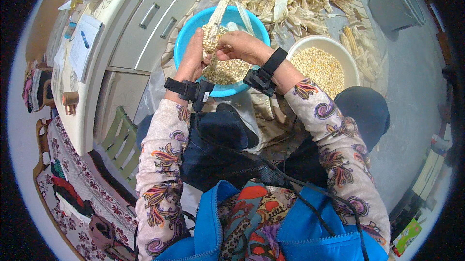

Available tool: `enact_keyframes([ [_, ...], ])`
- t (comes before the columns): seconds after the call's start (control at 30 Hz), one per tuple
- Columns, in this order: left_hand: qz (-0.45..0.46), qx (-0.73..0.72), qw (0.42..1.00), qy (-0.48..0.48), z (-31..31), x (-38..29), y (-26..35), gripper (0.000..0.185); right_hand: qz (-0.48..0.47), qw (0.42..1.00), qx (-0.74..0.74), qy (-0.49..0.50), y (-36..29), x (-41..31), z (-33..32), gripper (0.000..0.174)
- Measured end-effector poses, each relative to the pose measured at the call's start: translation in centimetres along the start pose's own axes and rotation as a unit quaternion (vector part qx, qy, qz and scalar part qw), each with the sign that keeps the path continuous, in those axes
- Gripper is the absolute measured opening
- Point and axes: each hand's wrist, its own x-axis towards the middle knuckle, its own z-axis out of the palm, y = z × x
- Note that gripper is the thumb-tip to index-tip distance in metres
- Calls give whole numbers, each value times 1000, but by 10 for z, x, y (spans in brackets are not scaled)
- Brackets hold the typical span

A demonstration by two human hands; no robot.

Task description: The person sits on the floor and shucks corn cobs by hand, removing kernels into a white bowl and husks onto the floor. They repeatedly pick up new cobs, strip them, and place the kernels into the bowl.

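My left hand [196, 52] holds a pale corn cob [217, 17] at its lower end, above a blue plastic basin [181, 39]. The cob's upper length looks stripped of kernels, while large kernels sit around its lower part. Against the side of that lower part are the bent fingers of my right hand [241, 46]; its fingertips are partly hidden. Loose corn kernels [227, 72] lie in the basin below both hands, and a piece of dry husk [245, 18] leans at its far right side.
A white basin [354, 63] of kernels [318, 66] stands to the right. Dry husks and cobs [279, 3] are heaped beyond. A grey bucket [394, 5] is at far right, a drawer cabinet [145, 25] at left, and a green slatted seat [120, 141] at lower left.
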Motion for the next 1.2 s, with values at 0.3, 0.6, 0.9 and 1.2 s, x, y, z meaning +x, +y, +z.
enact_keyframes([
  [0.3,34,70,997,27,6,2,-2,35,-109,955,-255,106,6,6,3,34],
  [0.6,27,31,999,28,8,4,-10,34,-150,878,-401,212,16,6,14,26],
  [0.9,-18,-64,997,-36,3,-3,1,35,-9,999,-37,-4,7,5,-2,19],
  [1.2,169,247,951,80,1,18,-21,43,-46,965,-238,96,6,6,8,33],
])
